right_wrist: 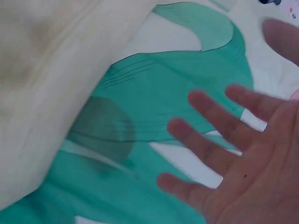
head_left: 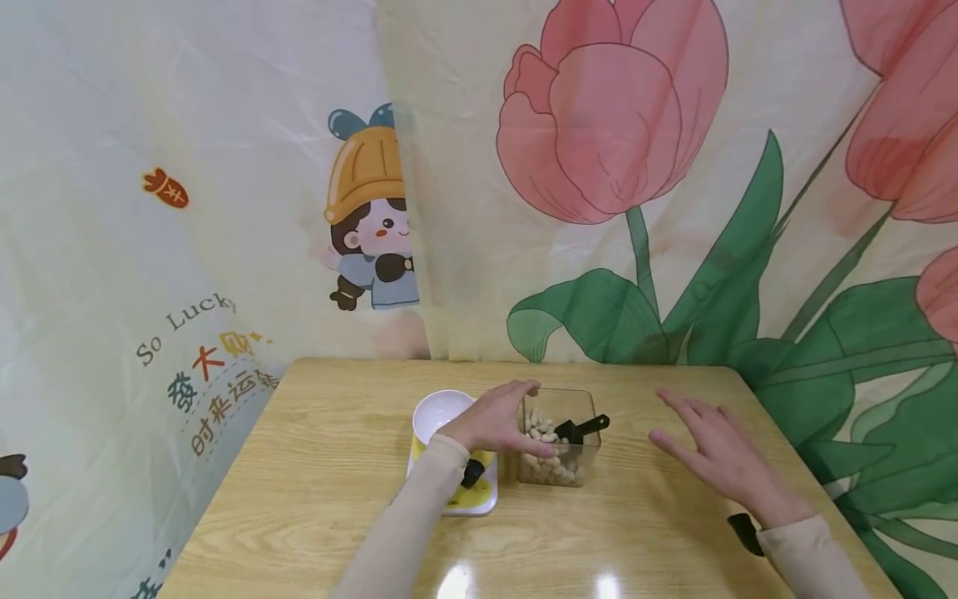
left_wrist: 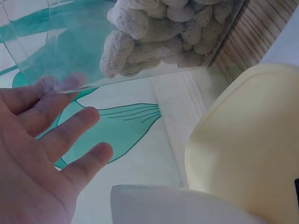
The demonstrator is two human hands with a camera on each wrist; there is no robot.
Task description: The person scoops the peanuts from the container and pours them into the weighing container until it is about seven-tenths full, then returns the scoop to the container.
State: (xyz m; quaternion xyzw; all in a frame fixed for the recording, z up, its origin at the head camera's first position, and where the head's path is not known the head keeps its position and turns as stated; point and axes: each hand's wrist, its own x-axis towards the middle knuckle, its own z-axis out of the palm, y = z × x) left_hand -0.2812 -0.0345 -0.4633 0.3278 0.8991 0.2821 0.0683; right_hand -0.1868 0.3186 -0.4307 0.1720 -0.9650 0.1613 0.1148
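Note:
A clear plastic box [head_left: 557,399] holds unshelled peanuts [left_wrist: 159,37], and a black scoop [head_left: 587,426] lies in it with its handle over the right rim. My left hand [head_left: 490,420] holds the box at its left side, thumb across the front and fingertips at the back corner. Through the plastic in the left wrist view, two of those fingertips show faintly. Off to the right of the box, my right hand [head_left: 711,449] hovers above the table with fingers spread. It holds nothing, as its bare palm in the right wrist view confirms.
Left of the box, a white bowl [head_left: 441,413] sits at the back of a white and yellow flat base [head_left: 475,497], partly covered by my left forearm. The wooden table [head_left: 299,482] ends at a printed cloth backdrop [head_left: 464,208].

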